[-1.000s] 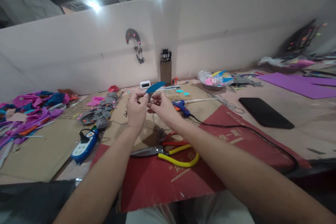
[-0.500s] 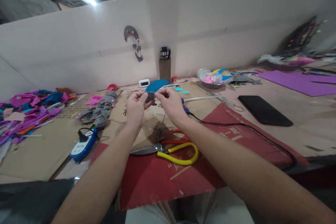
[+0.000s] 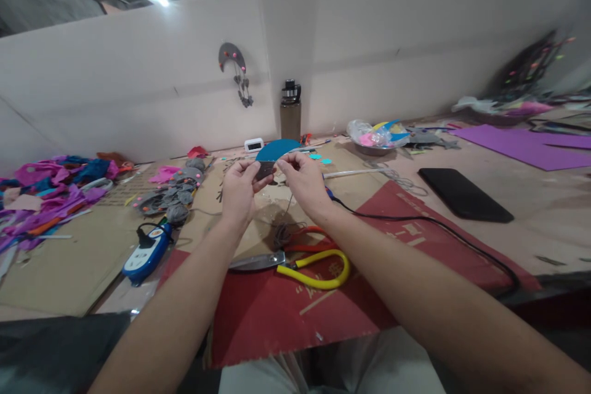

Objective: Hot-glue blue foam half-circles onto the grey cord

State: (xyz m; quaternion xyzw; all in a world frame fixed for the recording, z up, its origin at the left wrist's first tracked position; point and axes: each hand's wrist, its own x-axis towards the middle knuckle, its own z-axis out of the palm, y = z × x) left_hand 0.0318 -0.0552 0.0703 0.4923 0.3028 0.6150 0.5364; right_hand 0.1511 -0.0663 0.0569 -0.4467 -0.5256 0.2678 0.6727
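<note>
My left hand (image 3: pixel 240 188) pinches a small dark grey flat piece (image 3: pixel 265 171) between thumb and fingers, above the cardboard. Just to its right, my right hand (image 3: pixel 302 178) is closed in a pinch, with a strand of grey yarn (image 3: pixel 290 202) running up to it. Exactly how the yarn meets the piece is too small to make out. A loose bundle of the same yarn (image 3: pixel 281 234) lies below the hands. Scissors with one red and one yellow handle (image 3: pixel 344 271) rest in front of it. A blue round sheet (image 3: pixel 277 149) lies behind the fingers.
A blue-and-white power strip (image 3: pixel 148 255) and a heap of coloured felt scraps (image 3: pixel 60 184) are at left. A black phone (image 3: pixel 464 194) lies at right, near a black cable (image 3: pixel 438 221). Behind stand a bottle (image 3: pixel 290 117) and a bowl (image 3: pixel 376 149).
My right hand has shifted slightly to the right, apart from my left fingertips, and more of the dark grey piece shows. The left hand has hardly moved.
</note>
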